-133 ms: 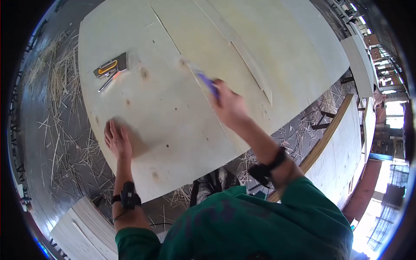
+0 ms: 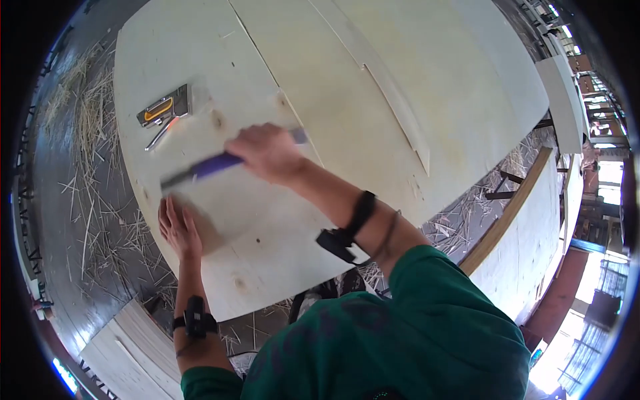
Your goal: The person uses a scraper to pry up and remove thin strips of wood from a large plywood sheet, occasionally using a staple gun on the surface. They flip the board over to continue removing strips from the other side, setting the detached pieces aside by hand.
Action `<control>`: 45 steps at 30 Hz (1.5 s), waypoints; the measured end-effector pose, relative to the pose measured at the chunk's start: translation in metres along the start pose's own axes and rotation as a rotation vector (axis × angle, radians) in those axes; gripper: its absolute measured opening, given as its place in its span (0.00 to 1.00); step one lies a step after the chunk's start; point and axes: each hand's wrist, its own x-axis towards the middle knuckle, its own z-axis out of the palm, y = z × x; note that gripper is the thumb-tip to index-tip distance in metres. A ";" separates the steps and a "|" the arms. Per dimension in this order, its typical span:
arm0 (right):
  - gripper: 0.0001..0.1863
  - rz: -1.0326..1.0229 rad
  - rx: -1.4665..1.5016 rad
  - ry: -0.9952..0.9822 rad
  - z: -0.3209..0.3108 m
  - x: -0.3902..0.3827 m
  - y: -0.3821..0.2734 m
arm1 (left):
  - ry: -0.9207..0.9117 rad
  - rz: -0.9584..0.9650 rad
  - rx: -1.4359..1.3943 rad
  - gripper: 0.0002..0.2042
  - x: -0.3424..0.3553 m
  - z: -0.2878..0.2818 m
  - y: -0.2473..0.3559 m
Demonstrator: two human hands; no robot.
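Note:
A pale plywood sheet [image 2: 287, 220] spreads out in front of me. My left hand [image 2: 179, 230] lies flat near its left edge, fingers stretched out. Over the middle of the sheet, my right hand [image 2: 265, 152] is wrapped round a long purple-handled knife [image 2: 217, 165], blurred by motion. Its flat grey end points left and appears just above my left fingertips; whether it touches the wood I cannot tell. The other end sticks out to the right of my fist, close to a seam [image 2: 257, 50] in the sheet. A staple gun [image 2: 165, 107] with a yellow-edged handle lies at the upper left.
A narrow veneer strip [image 2: 397, 110] lies on the right half of the sheet. Wood splinters [image 2: 100, 147] litter the floor. Stacked boards [image 2: 130, 343] stand at lower left, and another panel with a timber edge [image 2: 510, 210] is on the right.
My right hand has swung left and slightly down from the seam with the knife, which now points left instead of up and left. My left hand stays flat in place.

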 end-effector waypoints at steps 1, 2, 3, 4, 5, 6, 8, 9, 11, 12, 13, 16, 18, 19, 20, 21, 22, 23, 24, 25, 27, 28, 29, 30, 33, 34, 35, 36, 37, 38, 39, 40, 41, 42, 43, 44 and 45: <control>0.10 -0.205 -0.058 -0.142 0.017 0.017 0.011 | 0.001 -0.002 -0.014 0.25 0.007 0.006 0.000; 0.10 -0.207 -0.041 -0.145 0.026 0.027 0.026 | 0.004 -0.003 -0.032 0.25 0.013 0.011 0.000; 0.10 -0.193 -0.041 -0.152 0.032 0.035 0.039 | 0.008 -0.001 -0.053 0.24 0.021 0.017 -0.001; 0.10 -0.180 -0.043 -0.158 0.035 0.041 0.051 | 0.007 -0.007 -0.046 0.24 0.028 0.025 -0.003; 0.10 -0.167 -0.049 -0.163 0.038 0.047 0.061 | 0.017 0.001 -0.032 0.24 0.034 0.034 -0.007; 0.10 -0.167 -0.042 -0.167 0.040 0.054 0.066 | 0.022 0.008 -0.019 0.24 0.037 0.037 -0.012; 0.11 -0.193 -0.040 -0.189 0.037 0.070 0.075 | 0.027 0.013 -0.010 0.24 0.042 0.038 -0.014; 0.12 -0.206 -0.044 -0.200 0.031 0.077 0.077 | 0.018 0.015 -0.025 0.24 0.045 0.035 -0.012; 0.15 -0.031 0.130 -0.233 0.008 0.088 0.074 | 0.000 0.015 -0.050 0.24 0.045 0.026 -0.011; 0.18 0.147 0.307 -0.262 -0.010 0.096 0.067 | 0.002 0.006 -0.049 0.24 0.043 0.018 -0.014; 0.20 0.449 0.643 -0.226 -0.039 0.109 0.059 | 0.004 0.003 -0.040 0.24 0.044 0.012 -0.017; 0.22 0.842 0.975 0.032 -0.111 0.109 0.044 | 0.014 -0.001 -0.029 0.24 0.041 -0.006 -0.021; 0.22 0.936 0.782 0.005 -0.136 0.081 0.029 | 0.029 -0.002 -0.025 0.24 0.032 -0.011 -0.025; 0.22 1.036 0.592 -0.016 -0.136 0.065 0.024 | 0.032 0.002 -0.021 0.24 0.027 -0.013 -0.027; 0.22 1.037 0.590 -0.014 -0.126 0.051 0.025 | 0.032 0.004 -0.023 0.24 0.022 -0.015 -0.029; 0.22 0.959 0.384 -0.036 -0.109 0.033 0.028 | 0.033 0.010 -0.028 0.24 0.019 -0.017 -0.031; 0.22 0.874 0.186 -0.063 -0.092 0.018 0.028 | 0.034 0.012 -0.028 0.24 0.015 -0.020 -0.034; 0.22 0.883 0.181 -0.054 -0.078 0.007 0.029 | 0.034 0.022 -0.036 0.24 0.011 -0.018 -0.034; 0.22 0.789 0.055 -0.142 -0.063 0.000 0.032 | 0.030 0.035 -0.043 0.24 0.005 -0.017 -0.033; 0.23 0.693 -0.065 -0.235 -0.047 -0.007 0.035 | 0.026 0.034 -0.046 0.24 -0.002 -0.013 -0.035; 0.23 0.601 -0.182 -0.325 -0.047 -0.023 0.023 | 0.021 0.029 -0.050 0.25 -0.016 -0.012 -0.038; 0.23 0.723 -0.093 -0.232 -0.058 -0.028 0.007 | 0.017 0.027 -0.040 0.25 -0.025 -0.017 -0.045; 0.22 0.849 -0.016 -0.129 -0.083 -0.033 -0.009 | 0.023 0.026 -0.028 0.25 -0.027 -0.023 -0.044; 0.21 0.973 0.059 -0.022 -0.104 -0.046 -0.022 | 0.027 0.027 -0.018 0.24 -0.030 -0.027 -0.041; 0.12 1.127 0.453 0.733 -0.179 -0.146 -0.055 | 0.056 0.125 -0.069 0.24 -0.025 -0.032 -0.038; 0.12 1.141 0.360 0.726 -0.205 -0.188 -0.066 | 0.069 0.188 -0.099 0.24 -0.030 -0.032 -0.044; 0.13 1.215 0.108 0.675 -0.232 -0.225 -0.084 | 0.078 0.262 -0.151 0.24 -0.032 -0.029 -0.039; 0.15 1.272 -0.075 0.445 -0.257 -0.261 -0.101 | 0.036 0.387 -0.297 0.24 -0.034 -0.027 -0.022; 0.17 1.312 -0.249 0.205 -0.272 -0.288 -0.121 | -0.008 0.508 -0.440 0.23 -0.036 -0.028 0.011; 0.17 1.331 -0.263 0.219 -0.273 -0.300 -0.141 | -0.108 0.595 -0.495 0.22 -0.038 -0.041 0.068; 0.15 1.345 -0.358 0.044 -0.270 -0.308 -0.159 | -0.160 0.723 -0.502 0.21 -0.044 -0.045 0.109; 0.15 1.341 -0.432 -0.133 -0.265 -0.310 -0.173 | -0.203 0.848 -0.491 0.21 -0.048 -0.056 0.139; 0.13 1.307 -0.173 -0.005 -0.247 -0.324 -0.175 | -0.158 0.878 -0.499 0.21 -0.056 -0.055 0.168; 0.15 1.254 0.090 0.118 -0.224 -0.332 -0.175 | -0.117 0.905 -0.502 0.22 -0.064 -0.054 0.185; 0.19 1.321 0.083 -0.021 -0.206 -0.301 -0.186 | -0.126 0.915 -0.498 0.22 -0.071 -0.047 0.191; 0.24 1.380 0.081 -0.166 -0.185 -0.264 -0.194 | -0.167 0.871 -0.512 0.23 -0.078 -0.042 0.194; 0.27 1.031 0.024 -0.035 -0.158 -0.264 -0.176 | -0.202 0.834 -0.542 0.24 -0.084 -0.037 0.207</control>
